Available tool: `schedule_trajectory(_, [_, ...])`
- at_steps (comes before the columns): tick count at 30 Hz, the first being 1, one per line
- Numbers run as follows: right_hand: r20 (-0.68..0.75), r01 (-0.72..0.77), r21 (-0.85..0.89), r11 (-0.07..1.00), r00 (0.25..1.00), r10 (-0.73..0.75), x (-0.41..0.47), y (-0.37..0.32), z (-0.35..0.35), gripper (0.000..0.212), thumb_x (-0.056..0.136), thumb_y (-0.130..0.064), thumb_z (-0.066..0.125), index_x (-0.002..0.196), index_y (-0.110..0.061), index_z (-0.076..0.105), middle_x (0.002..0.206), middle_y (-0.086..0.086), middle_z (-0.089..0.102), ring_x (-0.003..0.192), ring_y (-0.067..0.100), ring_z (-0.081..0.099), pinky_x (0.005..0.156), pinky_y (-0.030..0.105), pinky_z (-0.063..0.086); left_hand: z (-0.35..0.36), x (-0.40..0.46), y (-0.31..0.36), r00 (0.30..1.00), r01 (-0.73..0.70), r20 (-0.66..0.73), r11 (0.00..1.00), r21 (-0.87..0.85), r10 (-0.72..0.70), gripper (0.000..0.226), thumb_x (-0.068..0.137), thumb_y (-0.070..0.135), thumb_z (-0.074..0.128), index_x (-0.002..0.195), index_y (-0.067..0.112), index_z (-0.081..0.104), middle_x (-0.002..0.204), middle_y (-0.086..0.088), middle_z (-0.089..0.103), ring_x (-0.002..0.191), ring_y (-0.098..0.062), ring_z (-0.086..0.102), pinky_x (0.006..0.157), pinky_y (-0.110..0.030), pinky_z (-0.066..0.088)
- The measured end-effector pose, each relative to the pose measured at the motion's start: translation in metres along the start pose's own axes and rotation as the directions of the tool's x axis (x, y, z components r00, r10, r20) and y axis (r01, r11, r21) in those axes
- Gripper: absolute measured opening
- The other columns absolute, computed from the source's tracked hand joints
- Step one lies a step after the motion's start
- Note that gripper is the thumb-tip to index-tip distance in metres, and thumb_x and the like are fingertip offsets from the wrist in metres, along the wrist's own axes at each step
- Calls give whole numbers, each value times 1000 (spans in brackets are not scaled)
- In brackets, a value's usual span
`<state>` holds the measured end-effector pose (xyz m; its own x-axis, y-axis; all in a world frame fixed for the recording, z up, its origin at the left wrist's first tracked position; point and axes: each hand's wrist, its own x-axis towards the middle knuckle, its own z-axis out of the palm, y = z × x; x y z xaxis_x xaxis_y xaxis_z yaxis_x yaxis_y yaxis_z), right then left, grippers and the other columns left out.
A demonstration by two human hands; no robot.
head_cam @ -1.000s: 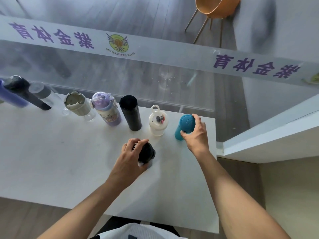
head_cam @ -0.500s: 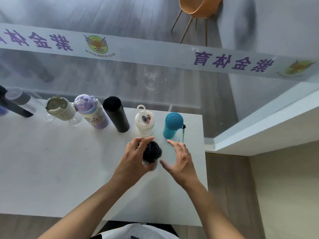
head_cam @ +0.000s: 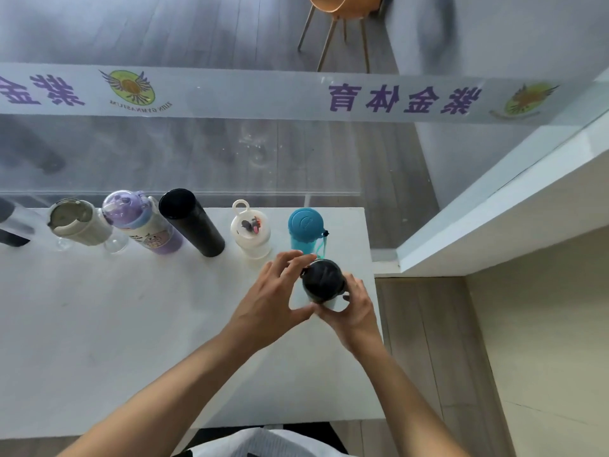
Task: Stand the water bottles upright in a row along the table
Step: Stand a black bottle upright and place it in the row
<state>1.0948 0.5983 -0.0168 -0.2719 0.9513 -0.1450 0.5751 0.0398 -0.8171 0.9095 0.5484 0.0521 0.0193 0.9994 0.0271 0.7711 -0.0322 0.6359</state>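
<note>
Fingers (head_cam: 290,258) of my left hand (head_cam: 267,301) are spread and curled loosely round the left side of the black-lidded bottle (head_cam: 323,281), the tips close to its lid and the thumb reaching in low near its pale body; whether the tips press the lid or only sit beside it I cannot tell. My right hand (head_cam: 354,308) wraps the bottle from the right and from below, thumb and fingers closed round its pale body, so that hand has the grip. It stands upright near the right edge of the white table (head_cam: 99,324), just in front of the teal bottle (head_cam: 304,230) and out of line with the others. Behind it a row runs along the far edge of the table: the teal bottle with its strap at the right, then the white bottle with a loop on its lid (head_cam: 250,230), the tall black flask (head_cam: 192,222), the purple-lidded bottle with a cartoon on its side (head_cam: 141,222), and the grey-green bottle (head_cam: 80,222), all standing. At the far left edge part of one more dark and clear bottle (head_cam: 11,222) shows, cut off by the frame. Beyond the table is a glass partition with a frosted band (head_cam: 230,94) carrying purple characters, and past it an orange chair (head_cam: 339,8) on the grey floor.
</note>
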Motion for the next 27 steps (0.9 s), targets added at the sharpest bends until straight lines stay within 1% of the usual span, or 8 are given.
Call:
schedule_trajectory(2, [-54,-49,34,998,997,51,8,9,-8,64,63,-37,91,114,-46,54,105,-17,58,96,3,60,81,22,53,-1,8,-4,1000,-10,-3,996,94,11,69,86,40,69,146,27,36,149,1,38,125,-22,44,106,-36,40])
schedule_trajectory(5, [-107,-122,111,986,985,134,24,20,-20,60,63,-29,93,109,-43,57,107,-10,65,98,3,63,82,26,54,1,23,-11,1000,0,-8,972,234,2,65,88,31,62,147,21,37,154,-7,36,130,-31,41,110,-43,37])
schedule_trajectory(7, [-134,-154,160,975,975,176,38,22,-27,59,63,-22,93,107,-40,58,105,-9,69,97,-1,64,84,28,55,2,34,-15,999,35,22,951,308,-44,68,88,30,60,150,23,31,158,-8,30,136,-35,37,111,-48,35])
schedule_trajectory(12, [-126,-186,212,959,968,216,73,20,-34,55,66,-13,91,99,-41,57,93,-26,67,88,-14,62,90,32,54,6,49,-16,987,90,86,909,406,-136,73,91,30,57,154,25,21,164,-5,16,146,-36,22,116,-49,27])
schedule_trajectory(15, [-126,-173,214,961,971,203,85,18,-34,58,67,-13,91,104,-41,55,93,-30,64,89,-16,61,93,33,54,9,52,-17,976,103,130,895,434,-176,73,93,32,52,156,26,15,166,-2,9,148,-35,15,117,-47,22])
schedule_trajectory(19, [-117,-150,229,962,977,180,96,16,-33,59,69,-12,90,105,-41,53,94,-30,64,89,-7,61,94,37,53,12,52,-18,965,104,166,881,462,-201,74,95,35,48,156,27,6,166,1,1,150,-33,11,118,-46,22])
schedule_trajectory(24, [-108,-121,221,968,983,147,105,14,-33,60,71,-12,89,111,-37,52,95,-31,60,95,11,61,95,35,52,12,50,-20,959,110,184,879,464,-217,76,96,36,48,156,29,2,166,2,-3,150,-34,10,119,-48,21])
schedule_trajectory(27, [-104,-104,201,974,986,127,107,16,-33,59,72,-15,89,112,-36,51,96,-31,60,99,12,61,95,33,51,12,50,-19,958,114,182,878,464,-220,76,96,36,49,156,30,3,166,3,-2,149,-35,11,119,-49,22])
